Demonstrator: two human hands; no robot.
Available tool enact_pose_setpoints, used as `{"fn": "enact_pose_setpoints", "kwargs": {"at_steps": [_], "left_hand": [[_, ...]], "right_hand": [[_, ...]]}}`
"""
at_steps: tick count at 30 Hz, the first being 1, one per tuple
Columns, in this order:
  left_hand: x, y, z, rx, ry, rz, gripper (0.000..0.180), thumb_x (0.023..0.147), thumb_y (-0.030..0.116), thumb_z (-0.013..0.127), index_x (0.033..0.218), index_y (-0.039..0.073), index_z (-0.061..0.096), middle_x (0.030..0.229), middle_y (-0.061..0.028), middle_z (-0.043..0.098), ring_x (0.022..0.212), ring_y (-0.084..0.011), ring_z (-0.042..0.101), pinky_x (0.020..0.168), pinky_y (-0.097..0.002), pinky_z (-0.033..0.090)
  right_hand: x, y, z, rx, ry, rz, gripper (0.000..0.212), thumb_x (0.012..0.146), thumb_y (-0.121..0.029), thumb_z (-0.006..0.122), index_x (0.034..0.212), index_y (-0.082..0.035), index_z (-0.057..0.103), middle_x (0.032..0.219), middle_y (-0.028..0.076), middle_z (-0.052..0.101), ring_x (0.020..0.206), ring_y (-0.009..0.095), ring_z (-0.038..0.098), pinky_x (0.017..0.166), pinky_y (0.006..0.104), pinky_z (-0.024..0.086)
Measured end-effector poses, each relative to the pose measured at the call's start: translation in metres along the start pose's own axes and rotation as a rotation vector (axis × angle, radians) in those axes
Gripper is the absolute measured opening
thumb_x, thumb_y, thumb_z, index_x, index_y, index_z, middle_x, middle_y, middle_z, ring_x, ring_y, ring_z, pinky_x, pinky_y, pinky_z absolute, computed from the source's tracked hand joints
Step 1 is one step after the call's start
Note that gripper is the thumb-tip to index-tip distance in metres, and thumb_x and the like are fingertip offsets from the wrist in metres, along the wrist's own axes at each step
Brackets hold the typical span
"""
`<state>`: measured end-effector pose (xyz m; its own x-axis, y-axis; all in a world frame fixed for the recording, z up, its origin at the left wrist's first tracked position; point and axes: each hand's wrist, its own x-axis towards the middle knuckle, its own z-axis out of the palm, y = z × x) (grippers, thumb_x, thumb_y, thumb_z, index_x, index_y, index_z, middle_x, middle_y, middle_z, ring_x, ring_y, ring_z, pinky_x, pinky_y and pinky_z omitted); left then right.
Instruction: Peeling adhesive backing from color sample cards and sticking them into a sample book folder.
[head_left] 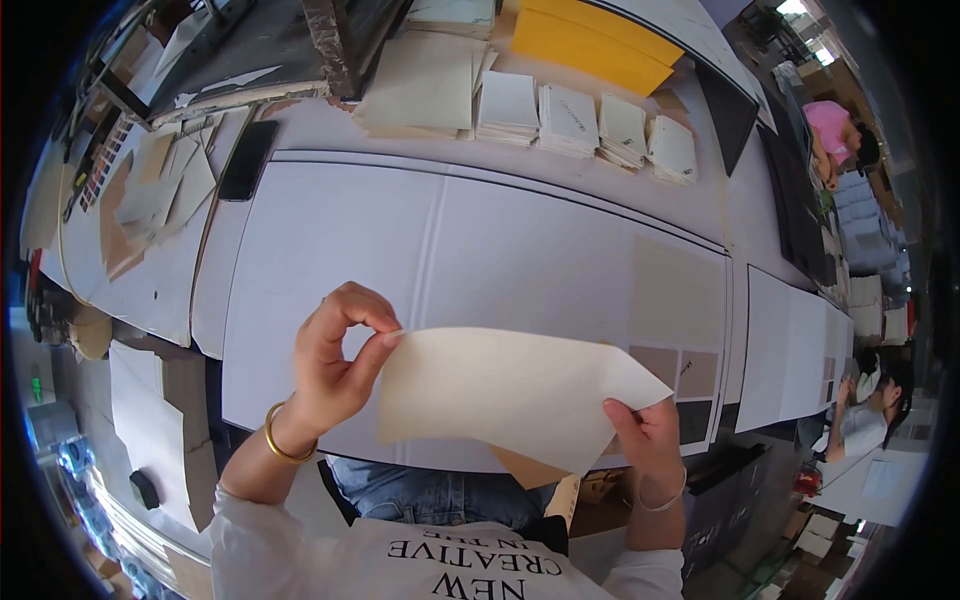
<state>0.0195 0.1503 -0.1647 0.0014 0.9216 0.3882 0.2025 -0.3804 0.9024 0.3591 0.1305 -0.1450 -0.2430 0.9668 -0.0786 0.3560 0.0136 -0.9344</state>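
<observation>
You are holding a cream paper sheet in the air above the near edge of the large white board on the counter. Your left hand pinches the sheet's left corner between thumb and forefinger; your right hand grips its lower right edge, fingers closed on it. This looks like the positioning step: next you would likely need to lower the sheet squarely onto the board, keeping both corners taut. Beyond the board lie stacks of pale cards, a yellow board and a dark phone; none blocks the board.
</observation>
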Motion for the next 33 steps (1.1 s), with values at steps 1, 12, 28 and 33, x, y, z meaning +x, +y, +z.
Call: {"fn": "enact_pose_setpoints", "kwargs": {"at_steps": [1,12,28,33], "left_hand": [[0.002,-0.006,-0.001,0.003,0.010,-0.006,0.015,0.083,-0.009,0.063,0.089,0.001,0.055,0.082,-0.0075,0.060,0.075,-0.0162,0.058,0.069,-0.0263,0.046],[0.008,-0.063,-0.001,0.357,-0.105,-0.243,0.034,0.080,-0.009,0.060,0.112,0.000,0.052,0.111,-0.0109,0.058,0.103,-0.0239,0.057,0.088,-0.0332,0.045],[-0.035,-0.058,0.024,0.713,-0.332,-0.001,0.050,0.073,0.013,0.074,0.120,0.022,0.057,0.114,-0.0065,0.049,0.108,-0.0236,0.051,0.104,-0.0505,0.037],[-0.044,-0.053,0.032,0.808,-0.401,-0.040,0.068,0.070,0.025,0.079,0.133,0.027,0.053,0.110,-0.0052,0.043,0.107,-0.0220,0.048,0.105,-0.0536,0.034]], "right_hand": [[0.008,-0.003,-0.002,-0.095,-0.018,-0.020,0.021,0.089,-0.005,0.063,0.108,0.003,0.064,0.093,0.007,0.064,0.076,0.008,0.056,0.063,0.0217,0.043],[0.116,0.067,-0.053,0.300,0.119,0.203,0.019,0.092,-0.007,0.061,0.106,0.004,0.065,0.092,0.006,0.069,0.078,0.009,0.063,0.068,0.0228,0.051],[0.151,0.102,-0.045,0.362,-0.066,0.224,0.026,0.092,-0.004,0.059,0.116,0.003,0.061,0.102,0.008,0.068,0.087,0.012,0.064,0.076,0.0257,0.052],[0.153,0.107,-0.046,0.361,-0.096,0.236,0.026,0.092,-0.004,0.059,0.117,0.003,0.061,0.102,0.007,0.068,0.087,0.012,0.064,0.075,0.0251,0.052]]}}
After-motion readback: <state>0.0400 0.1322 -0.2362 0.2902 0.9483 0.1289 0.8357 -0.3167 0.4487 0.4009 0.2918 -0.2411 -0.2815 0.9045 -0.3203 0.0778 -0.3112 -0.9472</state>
